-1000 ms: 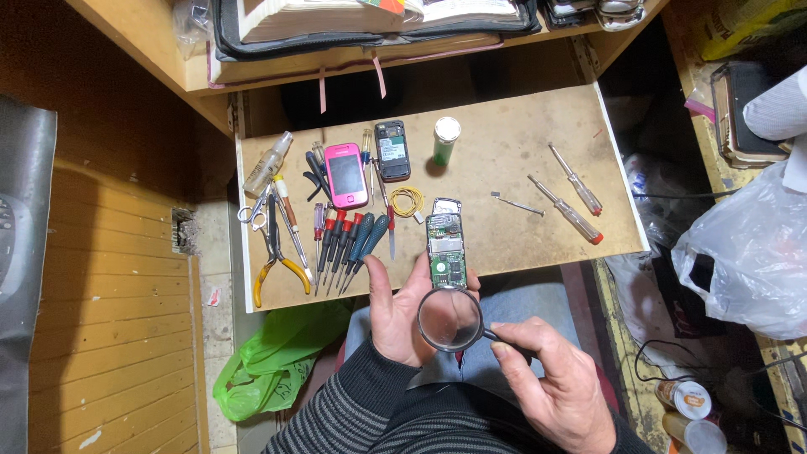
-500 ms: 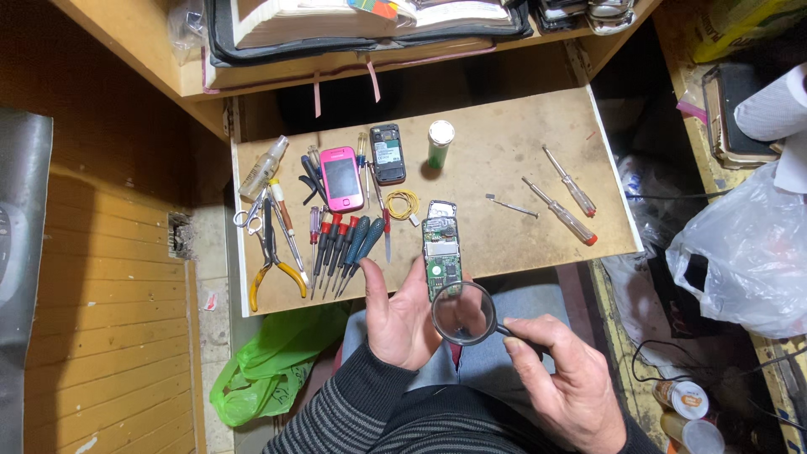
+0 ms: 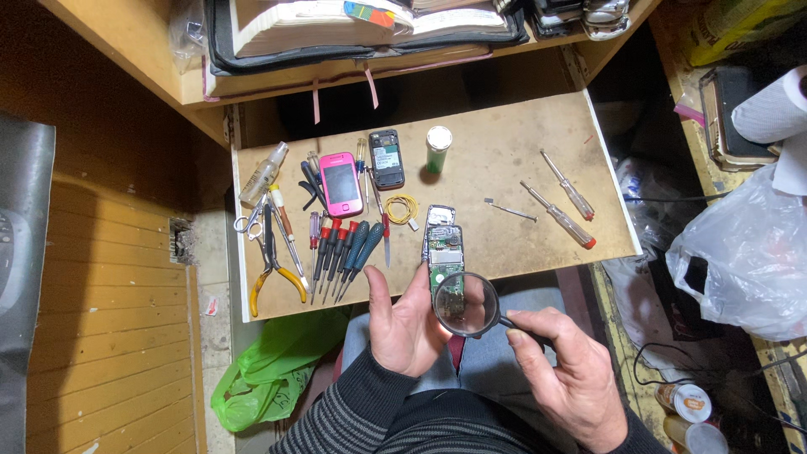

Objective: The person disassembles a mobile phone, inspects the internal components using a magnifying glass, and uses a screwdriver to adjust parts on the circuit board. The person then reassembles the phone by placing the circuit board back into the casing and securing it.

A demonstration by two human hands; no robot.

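Green circuit board of opened mobile phone [image 3: 443,252] held in left hand [image 3: 403,324], fingers curled around lower end, upper end resting on front edge of wooden worktop [image 3: 504,160]. Right hand [image 3: 572,370] pinched on black handle of magnifying glass [image 3: 465,304], lens hovering directly over lower part of board.

Hazards, as judged from present layout:

- Phone overhanging worktop edge at 6 o'clock. Slackened left grip likely to drop unit onto lap or floor; exposed board vulnerable.
- Lens very close to board. Downward drift of right hand likely to strike or scrape components.
- Left thumb close to bare board. Contact likely to smear or disturb parts.
- Row of precision screwdrivers [image 3: 340,248] at 9 o'clock of phone, just beside left hand. Sideways elbow or wrist movement likely to roll them off front edge.
- Coil of yellow wire [image 3: 402,208] at 11 o'clock, near phone top; snagging possible when unit lifted.
- Two red-tipped screwdrivers [image 3: 561,202] at 2 o'clock, well apart; low risk.
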